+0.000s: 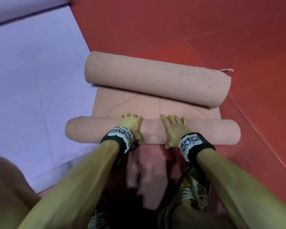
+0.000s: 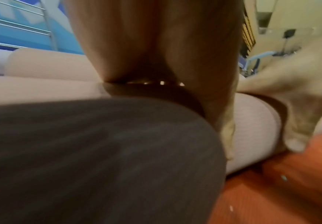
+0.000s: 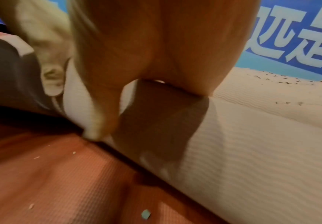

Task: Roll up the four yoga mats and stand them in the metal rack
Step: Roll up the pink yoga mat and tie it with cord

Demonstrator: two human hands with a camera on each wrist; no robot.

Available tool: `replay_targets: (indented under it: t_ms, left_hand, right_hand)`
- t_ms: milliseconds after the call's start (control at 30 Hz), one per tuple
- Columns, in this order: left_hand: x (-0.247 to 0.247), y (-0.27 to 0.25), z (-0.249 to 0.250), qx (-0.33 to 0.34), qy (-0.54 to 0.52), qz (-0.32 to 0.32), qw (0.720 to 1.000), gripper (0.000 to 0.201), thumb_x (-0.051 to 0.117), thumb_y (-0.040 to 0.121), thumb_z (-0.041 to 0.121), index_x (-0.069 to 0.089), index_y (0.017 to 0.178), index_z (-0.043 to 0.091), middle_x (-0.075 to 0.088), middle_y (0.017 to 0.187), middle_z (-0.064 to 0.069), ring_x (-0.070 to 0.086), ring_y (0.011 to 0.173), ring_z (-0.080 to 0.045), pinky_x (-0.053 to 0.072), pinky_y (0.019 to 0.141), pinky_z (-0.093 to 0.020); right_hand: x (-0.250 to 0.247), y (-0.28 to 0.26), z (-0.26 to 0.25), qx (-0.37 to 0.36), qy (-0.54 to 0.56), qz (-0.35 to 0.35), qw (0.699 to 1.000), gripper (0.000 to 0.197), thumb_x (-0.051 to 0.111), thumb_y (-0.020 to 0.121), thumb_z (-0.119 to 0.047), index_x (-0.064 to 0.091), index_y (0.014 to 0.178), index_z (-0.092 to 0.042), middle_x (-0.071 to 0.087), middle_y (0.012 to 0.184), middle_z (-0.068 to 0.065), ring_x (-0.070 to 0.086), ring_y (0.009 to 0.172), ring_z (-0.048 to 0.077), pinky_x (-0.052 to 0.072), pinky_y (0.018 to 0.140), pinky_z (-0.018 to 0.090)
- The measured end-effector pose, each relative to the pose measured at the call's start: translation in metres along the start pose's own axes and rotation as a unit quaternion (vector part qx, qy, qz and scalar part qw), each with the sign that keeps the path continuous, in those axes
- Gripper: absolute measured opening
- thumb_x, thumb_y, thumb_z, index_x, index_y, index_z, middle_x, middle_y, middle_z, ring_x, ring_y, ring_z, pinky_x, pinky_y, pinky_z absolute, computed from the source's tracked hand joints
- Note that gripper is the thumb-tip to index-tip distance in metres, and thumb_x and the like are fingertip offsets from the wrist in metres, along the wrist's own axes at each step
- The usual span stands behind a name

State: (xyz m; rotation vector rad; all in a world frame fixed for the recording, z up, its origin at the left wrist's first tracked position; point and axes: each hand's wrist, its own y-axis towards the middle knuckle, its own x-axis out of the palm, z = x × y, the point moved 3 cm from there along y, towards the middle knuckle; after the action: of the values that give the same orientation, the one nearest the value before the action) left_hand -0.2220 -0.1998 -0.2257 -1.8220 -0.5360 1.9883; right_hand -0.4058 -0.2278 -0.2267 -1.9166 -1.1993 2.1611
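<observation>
A peach yoga mat lies on the red floor with a roll at each end. The near roll lies under both my hands. My left hand curls its fingers over the top of it, thumb on the near side. My right hand presses on it with straighter, spread fingers. A short flat stretch separates it from the thicker far roll, whose right end is frayed. In the left wrist view my left hand lies on the near roll. My right hand rests on the near roll too.
A purple mat lies flat on the left, its edge touching the peach mat. Red floor padding stretches ahead and to the right. My shoes stand just behind the near roll. Metal bars stand before a blue wall.
</observation>
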Motion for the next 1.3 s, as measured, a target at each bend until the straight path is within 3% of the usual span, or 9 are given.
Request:
replay_targets:
  t_ms: [167,233,367,500,633,733,967,1133,1300]
  left_hand:
    - [0.000,0.008,-0.001,0.043,-0.144,-0.104,0.983,0.069,0.089,0.041,0.051,0.067,0.102,0.028,0.072,0.086,0.005,0.068,0.086,-0.021,0.056,0.080,-0.033]
    - [0.006,0.007,0.005,0.050,-0.171,-0.123,0.976,0.072,0.089,0.044,0.050,0.065,0.109,0.033,0.072,0.093,0.007,0.067,0.091,-0.021,0.054,0.084,-0.031]
    - [0.003,0.007,0.011,0.071,-0.152,-0.048,0.985,0.102,0.087,0.053,0.052,0.043,0.143,0.033,0.057,0.133,0.001,0.052,0.124,-0.023,0.039,0.106,-0.037]
    - [-0.001,0.001,0.021,0.100,-0.093,0.040,0.990,0.087,0.073,0.066,0.058,0.043,0.142,0.030,0.054,0.130,-0.003,0.047,0.121,-0.024,0.033,0.103,-0.039]
    - [0.016,-0.002,0.029,0.095,-0.004,0.000,0.995,0.125,0.072,0.054,0.076,0.019,0.150,0.017,0.040,0.143,-0.007,0.036,0.133,-0.026,0.022,0.114,-0.046]
    - [0.012,0.010,0.028,0.081,0.015,-0.015,0.996,0.123,0.084,0.049,0.061,0.023,0.148,0.019,0.043,0.139,-0.007,0.041,0.128,-0.026,0.028,0.110,-0.045]
    - [-0.014,0.031,0.024,0.075,-0.057,-0.080,0.992,0.098,0.089,0.035,0.056,0.053,0.122,0.030,0.067,0.110,0.000,0.063,0.097,-0.023,0.049,0.086,-0.031]
    - [-0.010,0.026,0.030,0.085,-0.153,-0.124,0.977,0.075,0.090,0.041,0.052,0.063,0.105,0.027,0.070,0.093,0.004,0.065,0.087,-0.020,0.054,0.081,-0.031]
    - [0.001,0.028,0.018,0.068,-0.260,-0.171,0.948,0.065,0.091,0.041,0.050,0.069,0.098,0.028,0.073,0.086,0.011,0.069,0.085,-0.014,0.054,0.080,-0.026]
  right_hand:
    - [-0.009,0.000,0.019,0.036,0.114,-0.118,0.986,0.111,0.091,0.047,-0.026,0.038,0.144,-0.037,0.060,0.127,0.003,0.055,0.116,0.027,0.045,0.094,0.034]
    - [-0.007,-0.002,0.030,0.043,0.182,-0.177,0.966,0.111,0.093,0.045,-0.019,0.043,0.140,-0.045,0.062,0.124,0.000,0.058,0.113,0.025,0.050,0.092,0.031]
    - [-0.015,0.011,0.034,0.034,0.192,-0.190,0.962,0.099,0.093,0.048,-0.023,0.051,0.137,-0.042,0.060,0.125,-0.008,0.054,0.120,0.022,0.045,0.094,0.028]
    - [-0.025,0.024,0.047,0.044,0.205,-0.183,0.961,0.090,0.091,0.053,-0.024,0.055,0.135,-0.039,0.059,0.116,-0.012,0.053,0.121,0.018,0.040,0.095,0.026]
    - [-0.024,0.022,0.059,0.064,0.273,-0.144,0.949,0.084,0.091,0.058,-0.021,0.057,0.134,-0.035,0.062,0.122,-0.010,0.057,0.119,0.016,0.040,0.099,0.023]
    - [-0.025,0.019,0.053,0.060,0.248,-0.085,0.963,0.081,0.084,0.068,-0.022,0.050,0.141,-0.035,0.058,0.134,-0.006,0.054,0.124,0.018,0.037,0.099,0.021]
    - [-0.030,0.021,0.046,0.084,0.313,-0.032,0.946,0.061,0.051,0.092,-0.060,0.053,0.139,-0.022,0.054,0.142,0.003,0.048,0.130,0.025,0.034,0.110,0.036]
    - [-0.019,0.028,0.033,0.107,0.139,0.085,0.981,0.075,0.037,0.100,-0.049,0.008,0.156,-0.010,0.005,0.164,0.014,0.008,0.149,0.032,0.012,0.117,0.051]
    - [-0.020,0.014,0.024,0.034,0.128,-0.004,0.991,0.074,0.046,0.086,-0.072,0.045,0.141,-0.023,0.044,0.147,0.004,0.027,0.143,0.027,0.020,0.113,0.049]
